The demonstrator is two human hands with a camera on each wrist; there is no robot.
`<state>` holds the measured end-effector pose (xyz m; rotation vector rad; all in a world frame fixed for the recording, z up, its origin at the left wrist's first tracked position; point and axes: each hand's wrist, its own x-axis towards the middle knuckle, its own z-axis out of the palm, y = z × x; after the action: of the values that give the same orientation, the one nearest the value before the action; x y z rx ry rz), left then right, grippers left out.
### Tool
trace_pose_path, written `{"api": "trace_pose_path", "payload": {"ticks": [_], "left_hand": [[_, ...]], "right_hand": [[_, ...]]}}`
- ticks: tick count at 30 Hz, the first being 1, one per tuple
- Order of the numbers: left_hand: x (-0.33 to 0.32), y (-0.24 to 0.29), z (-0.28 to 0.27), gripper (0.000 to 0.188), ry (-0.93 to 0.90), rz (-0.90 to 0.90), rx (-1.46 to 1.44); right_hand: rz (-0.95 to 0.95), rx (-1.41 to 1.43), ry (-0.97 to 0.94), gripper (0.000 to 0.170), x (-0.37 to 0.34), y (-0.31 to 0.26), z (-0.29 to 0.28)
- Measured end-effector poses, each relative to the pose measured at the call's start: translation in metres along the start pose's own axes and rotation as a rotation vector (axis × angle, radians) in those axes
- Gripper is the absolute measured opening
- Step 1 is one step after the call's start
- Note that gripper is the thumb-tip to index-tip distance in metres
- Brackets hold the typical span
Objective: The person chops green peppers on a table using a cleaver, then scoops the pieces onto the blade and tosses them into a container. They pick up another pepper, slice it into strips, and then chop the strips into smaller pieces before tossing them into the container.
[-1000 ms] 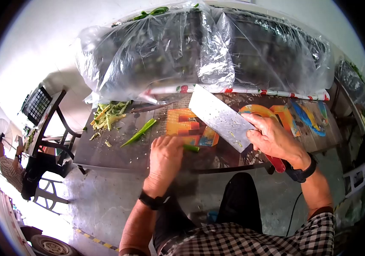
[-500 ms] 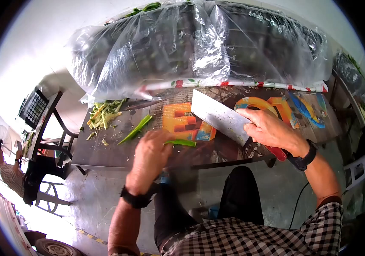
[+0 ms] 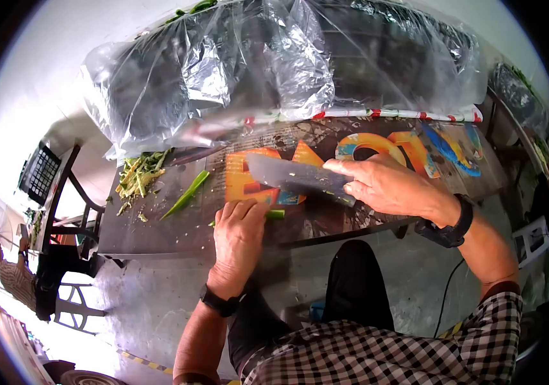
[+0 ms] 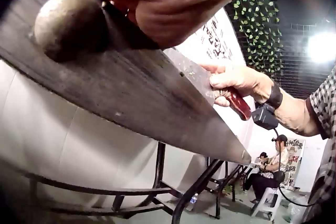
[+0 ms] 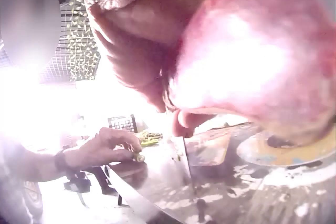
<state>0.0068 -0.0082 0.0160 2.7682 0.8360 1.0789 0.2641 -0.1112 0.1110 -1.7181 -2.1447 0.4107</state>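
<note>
My left hand (image 3: 239, 234) holds a green vegetable strip (image 3: 276, 214) flat near the table's front edge, its fingers curled over it; one end shows to the right. In the right wrist view the left hand (image 5: 102, 149) has its fingertips at the green end (image 5: 138, 158). My right hand (image 3: 393, 186) grips a cleaver (image 3: 294, 174), its blade reaching left above the table, just beyond the strip. The red handle (image 4: 240, 104) shows in the left wrist view. Another green strip (image 3: 186, 194) lies farther left, apart from both hands.
A pile of pale green and yellow scraps (image 3: 138, 176) sits at the table's left. Clear plastic (image 3: 204, 70) covers dark racks along the back. A rounded object (image 4: 69, 25) is at the table surface near the left hand. At far left another person sits by a side table.
The left hand moved left off the strip's middle, then came back down over it. The cleaver's blade has swung left and lower, turning more edge-on. The view has shifted slightly.
</note>
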Motion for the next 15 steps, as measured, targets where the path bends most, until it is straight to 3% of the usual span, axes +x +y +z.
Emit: {"api": "trace_pose_path", "payload": {"ticks": [3, 6, 15], "left_hand": [[-0.003, 0.003, -0.001, 0.019, 0.013, -0.012, -0.007], [-0.005, 0.003, -0.001, 0.019, 0.021, -0.004, -0.021], [-0.003, 0.005, 0.005, 0.016, 0.046, -0.063, -0.001]], "right_hand": [[0.009, -0.039, 0.01, 0.031, 0.0, -0.001, 0.006], [-0.102, -0.116, 0.101, 0.026, -0.002, 0.006, 0.014], [-0.082, -0.159, 0.085, 0.028, -0.004, -0.001, 0.018]]}}
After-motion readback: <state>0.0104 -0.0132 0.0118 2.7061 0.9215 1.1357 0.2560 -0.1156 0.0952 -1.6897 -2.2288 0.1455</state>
